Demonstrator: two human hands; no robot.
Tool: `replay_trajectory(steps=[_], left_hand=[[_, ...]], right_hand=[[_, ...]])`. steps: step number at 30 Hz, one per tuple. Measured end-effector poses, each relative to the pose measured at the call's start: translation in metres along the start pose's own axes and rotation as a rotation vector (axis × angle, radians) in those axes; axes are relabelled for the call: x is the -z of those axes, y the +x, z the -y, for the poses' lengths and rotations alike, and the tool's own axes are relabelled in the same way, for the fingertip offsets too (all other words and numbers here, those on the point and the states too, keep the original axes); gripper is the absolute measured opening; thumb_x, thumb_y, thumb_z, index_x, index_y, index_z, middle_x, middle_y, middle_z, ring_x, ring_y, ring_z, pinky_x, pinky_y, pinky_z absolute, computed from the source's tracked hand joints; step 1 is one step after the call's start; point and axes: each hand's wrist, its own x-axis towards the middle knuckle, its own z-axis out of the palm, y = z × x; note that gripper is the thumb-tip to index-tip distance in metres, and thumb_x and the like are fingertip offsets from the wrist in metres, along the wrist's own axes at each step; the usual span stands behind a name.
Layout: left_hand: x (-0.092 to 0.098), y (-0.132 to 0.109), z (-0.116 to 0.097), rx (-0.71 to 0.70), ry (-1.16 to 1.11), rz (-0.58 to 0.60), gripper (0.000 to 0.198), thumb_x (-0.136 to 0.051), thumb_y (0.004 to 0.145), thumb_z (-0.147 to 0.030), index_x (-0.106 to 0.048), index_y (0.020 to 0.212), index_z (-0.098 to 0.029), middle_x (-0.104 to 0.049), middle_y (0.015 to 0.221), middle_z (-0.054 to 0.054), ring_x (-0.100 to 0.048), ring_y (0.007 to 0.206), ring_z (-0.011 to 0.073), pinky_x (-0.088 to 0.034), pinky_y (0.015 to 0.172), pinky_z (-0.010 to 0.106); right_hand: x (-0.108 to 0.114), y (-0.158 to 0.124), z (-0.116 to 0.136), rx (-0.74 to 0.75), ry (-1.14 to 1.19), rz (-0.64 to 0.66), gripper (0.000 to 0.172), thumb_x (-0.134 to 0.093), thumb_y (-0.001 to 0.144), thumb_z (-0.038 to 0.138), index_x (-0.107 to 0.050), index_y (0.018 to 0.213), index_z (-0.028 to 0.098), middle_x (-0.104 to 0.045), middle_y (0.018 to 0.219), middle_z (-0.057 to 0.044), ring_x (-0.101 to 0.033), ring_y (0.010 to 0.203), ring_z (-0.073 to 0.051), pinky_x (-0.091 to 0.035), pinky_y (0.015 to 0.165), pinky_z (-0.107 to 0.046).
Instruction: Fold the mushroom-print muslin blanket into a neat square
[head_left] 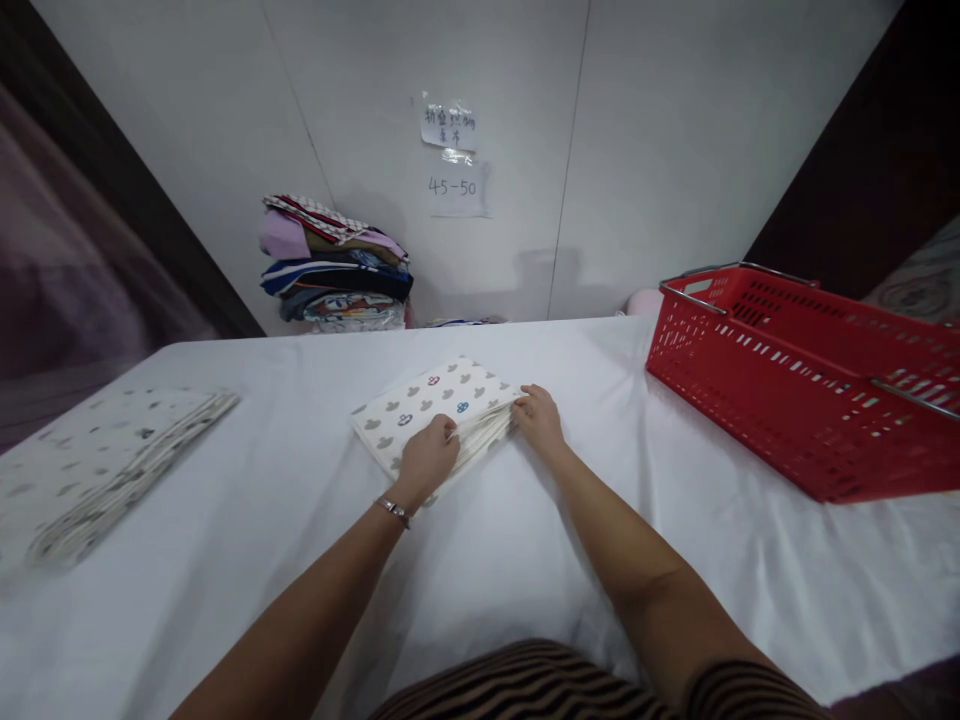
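Note:
A folded white cloth [442, 395] with grey, red and blue mouse-head prints lies in front of me on the white-covered table. My left hand [430, 455], with a bracelet at the wrist, pinches the near edge of its top layer. At the cloth's right corner, my right hand [538, 415] is closed on the edge with thumb and fingers. Between the hands the near edge is slightly lifted, and several folded layers show beneath. The underside of the cloth is hidden.
Another folded printed cloth [112, 450] lies at the left of the table [495, 570]. A red plastic basket [765, 400] with metal handles stands at the right. Behind the table's far edge is a stack of folded fabrics [337, 270]. Paper signs [457, 188] are taped to the wall.

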Motion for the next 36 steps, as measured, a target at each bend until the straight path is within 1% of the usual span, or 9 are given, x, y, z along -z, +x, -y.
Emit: replay_trajectory(steps=[4,8,13,16,19,23,28,33,36], left_hand=[[0.0,-0.001,0.001,0.002,-0.019,-0.015,0.021,-0.046,0.083,-0.027,-0.055,0.101,-0.022,-0.069,0.096,0.005,-0.063,0.089,0.0217,-0.043,0.072,0.031],[0.0,-0.001,-0.001,0.019,-0.027,-0.006,0.019,-0.046,0.083,-0.027,-0.055,0.1,-0.022,-0.068,0.097,0.004,-0.062,0.089,0.0213,-0.043,0.072,0.03],[-0.002,-0.002,-0.001,0.026,-0.007,0.008,0.019,-0.046,0.084,-0.027,-0.055,0.101,-0.022,-0.068,0.098,0.004,-0.062,0.089,0.0205,-0.042,0.072,0.029],[-0.004,-0.002,-0.001,0.009,0.018,0.003,0.02,-0.046,0.084,-0.027,-0.054,0.101,-0.022,-0.068,0.097,0.003,-0.062,0.088,0.0207,-0.041,0.072,0.029],[-0.005,-0.003,0.0,-0.003,0.042,-0.005,0.02,-0.046,0.084,-0.027,-0.054,0.101,-0.023,-0.068,0.097,0.003,-0.062,0.088,0.0208,-0.041,0.072,0.03],[-0.005,-0.001,0.001,0.017,0.016,-0.012,0.019,-0.046,0.083,-0.026,-0.055,0.099,-0.023,-0.068,0.096,0.002,-0.061,0.087,0.0197,-0.041,0.072,0.029],[-0.006,0.002,0.003,0.053,-0.056,-0.033,0.016,-0.048,0.081,-0.026,-0.055,0.095,-0.023,-0.068,0.093,0.001,-0.061,0.086,0.0183,-0.042,0.072,0.028],[-0.007,0.002,0.003,0.061,-0.074,-0.038,0.015,-0.049,0.08,-0.025,-0.055,0.093,-0.023,-0.068,0.092,0.001,-0.061,0.086,0.0184,-0.042,0.073,0.028],[-0.006,0.002,0.002,0.061,-0.081,-0.034,0.015,-0.049,0.08,-0.026,-0.055,0.093,-0.023,-0.068,0.092,0.001,-0.061,0.086,0.0186,-0.042,0.073,0.028]], right_hand=[[-0.001,-0.001,0.004,-0.078,0.016,0.014,0.01,-0.06,0.076,0.022,-0.066,0.068,0.022,-0.064,0.116,-0.008,-0.05,0.119,-0.027,-0.036,0.104,-0.046],[-0.005,-0.002,0.007,-0.153,0.082,0.013,0.01,-0.062,0.074,0.021,-0.064,0.064,0.022,-0.064,0.115,-0.007,-0.05,0.118,-0.025,-0.036,0.104,-0.042],[-0.01,-0.002,0.008,-0.294,0.186,-0.005,0.009,-0.06,0.072,0.021,-0.065,0.065,0.021,-0.063,0.12,-0.007,-0.051,0.118,-0.024,-0.037,0.104,-0.041],[-0.012,-0.002,0.007,-0.317,0.235,0.0,0.01,-0.058,0.072,0.018,-0.065,0.064,0.02,-0.063,0.119,-0.009,-0.051,0.119,-0.024,-0.037,0.104,-0.042],[-0.012,-0.002,0.006,-0.24,0.239,-0.006,0.012,-0.056,0.071,0.014,-0.063,0.063,0.02,-0.063,0.12,-0.009,-0.049,0.123,-0.024,-0.037,0.104,-0.042],[-0.01,-0.005,0.003,-0.028,0.171,-0.013,0.011,-0.057,0.073,0.014,-0.065,0.07,0.021,-0.057,0.129,-0.008,-0.042,0.129,-0.025,-0.033,0.108,-0.046],[-0.005,-0.007,0.005,0.204,0.061,0.079,0.012,-0.059,0.078,0.017,-0.069,0.079,0.023,-0.053,0.134,-0.005,-0.034,0.136,-0.027,-0.03,0.11,-0.049],[0.003,-0.005,0.014,0.302,-0.14,0.204,0.018,-0.058,0.083,0.016,-0.072,0.09,0.024,-0.047,0.142,-0.005,-0.027,0.14,-0.03,-0.03,0.108,-0.053],[0.006,-0.003,0.018,0.358,-0.232,0.272,0.017,-0.058,0.085,0.017,-0.073,0.089,0.024,-0.046,0.143,-0.007,-0.027,0.14,-0.03,-0.029,0.107,-0.054]])
